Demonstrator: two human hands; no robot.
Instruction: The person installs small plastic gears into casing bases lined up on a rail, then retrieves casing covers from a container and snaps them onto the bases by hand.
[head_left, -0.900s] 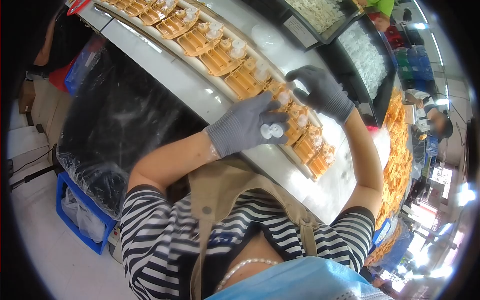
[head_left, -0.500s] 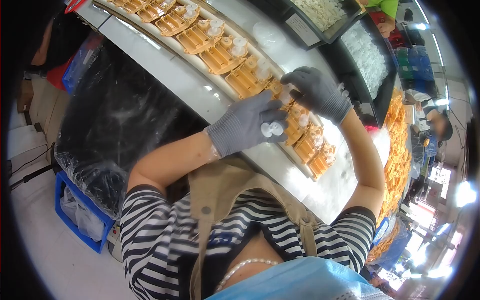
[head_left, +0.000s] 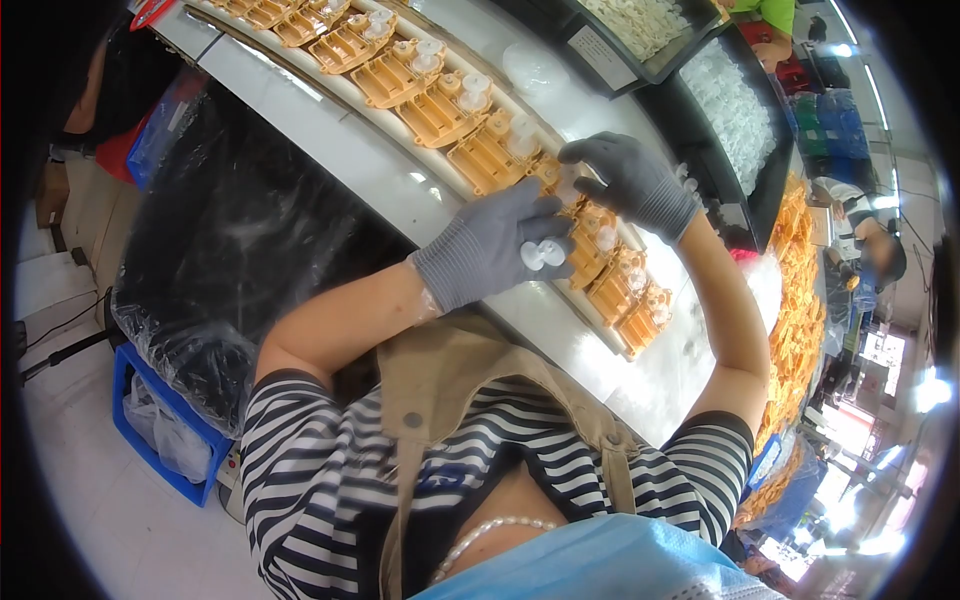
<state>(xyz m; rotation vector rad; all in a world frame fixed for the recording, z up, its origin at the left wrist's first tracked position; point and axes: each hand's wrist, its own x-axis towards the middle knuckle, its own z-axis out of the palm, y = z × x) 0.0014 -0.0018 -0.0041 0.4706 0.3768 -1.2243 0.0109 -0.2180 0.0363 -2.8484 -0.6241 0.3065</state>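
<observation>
- Housings of orange plastic [head_left: 435, 115] stand in a row along the counter [head_left: 290, 125], set back from its near edge.
- White discs [head_left: 473, 92] sit in most housings that show clearly, on both sides of the hands, so that much looks done; those toward the counter's far left corner are too small to judge.
- Left hand [head_left: 500, 245] grips white pieces [head_left: 543, 255] among its curled fingers, over the row; these seem not yet placed.
- Right hand [head_left: 630, 180] bends over the row near the left fingertips; I cannot tell whether it grips anything, and the housing beneath is partly hidden.
- Black tray [head_left: 668, 66], at the counter's far edge, holds pale small parts.
- Black bin [head_left: 693, 148], just beside it, holds whitish, clear-looking parts.
- Blue crate [head_left: 208, 478], below the near edge, holds clear plastic bags [head_left: 180, 440].
</observation>
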